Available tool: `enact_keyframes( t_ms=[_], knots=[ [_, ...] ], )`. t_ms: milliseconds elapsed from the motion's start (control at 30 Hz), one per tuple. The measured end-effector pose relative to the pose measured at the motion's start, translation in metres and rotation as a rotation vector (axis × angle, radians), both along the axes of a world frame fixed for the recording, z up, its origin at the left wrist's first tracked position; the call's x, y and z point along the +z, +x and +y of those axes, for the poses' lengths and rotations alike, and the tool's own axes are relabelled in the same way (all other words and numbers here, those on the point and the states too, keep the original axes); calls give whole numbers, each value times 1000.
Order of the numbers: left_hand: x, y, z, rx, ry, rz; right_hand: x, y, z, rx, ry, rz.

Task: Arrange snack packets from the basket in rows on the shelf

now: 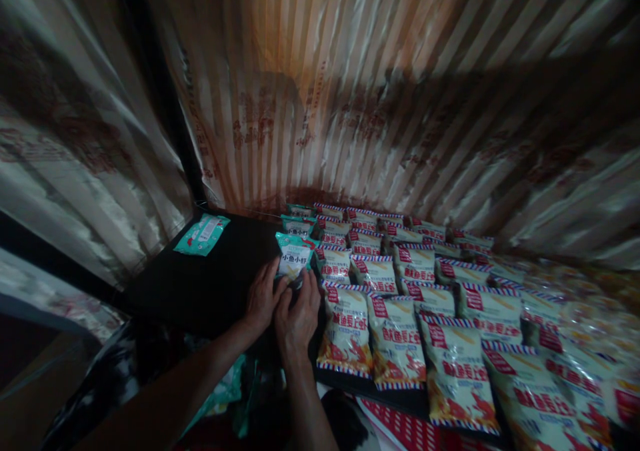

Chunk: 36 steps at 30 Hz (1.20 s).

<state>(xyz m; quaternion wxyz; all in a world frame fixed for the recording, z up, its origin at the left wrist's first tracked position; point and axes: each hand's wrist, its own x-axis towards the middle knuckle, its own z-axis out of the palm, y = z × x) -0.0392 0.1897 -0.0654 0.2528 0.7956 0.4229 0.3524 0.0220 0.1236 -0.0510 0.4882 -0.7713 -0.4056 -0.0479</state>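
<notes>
A teal and white snack bag lies tilted at the front of a short column of matching bags on a black surface. My left hand grips its lower left edge, fingers pressed together along the side. At the lower right of the same bag is my right hand, its fingers closed on the edge. The thumbs come close together below the bag, and its bottom end is hidden by the hands. Directly behind it stands another teal bag.
Rows of white and yellow snack bags fill the right side. One teal bag lies apart on the black table at the left. More teal packs sit below my forearms. Striped printed sheeting hangs behind.
</notes>
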Motion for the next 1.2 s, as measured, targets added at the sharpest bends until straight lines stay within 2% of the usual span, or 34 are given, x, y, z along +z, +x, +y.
enact_keyframes(
  t_ms=[333,833,1033,1200],
  knots=[
    [-1,2,0,4,-3,0,-2,0,1,3,-6,-19],
    [0,1,-2,43,46,-27,7,-5,-7,-47,20,-81],
    [4,-3,-2,65,36,-65,15,-8,-12,31,88,-125],
    [14,-14,-17,26,-10,-127,18,-9,-16,170,125,-81]
  ],
)
